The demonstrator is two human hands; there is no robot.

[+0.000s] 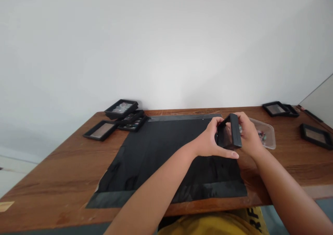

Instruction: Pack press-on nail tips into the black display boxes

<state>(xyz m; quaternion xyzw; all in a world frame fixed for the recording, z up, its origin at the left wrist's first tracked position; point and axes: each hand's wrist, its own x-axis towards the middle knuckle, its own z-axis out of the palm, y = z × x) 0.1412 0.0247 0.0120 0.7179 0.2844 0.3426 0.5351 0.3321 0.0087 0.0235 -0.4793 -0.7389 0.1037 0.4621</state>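
Over the right part of the black mat (166,151), a small black box frame with a clear window (235,132) is held up, tilted on edge. My left hand (208,141) grips it from the left, thumb stretched along the bottom and fingers at the upper edge. Its right side is gripped by my right hand (248,132), whose fingertips are partly hidden behind the frame. Just beyond that hand sits a clear plastic tub (270,136) with small colourful pieces inside, partly covered by the hand.
Several black frames, some with colourful contents, are piled at the back left, with a top frame (121,108) and a flat one (101,130). More frames (275,108) lie at the back right, another (316,136) near the right edge. A white wall (166,47) rises behind the wooden table (65,179).
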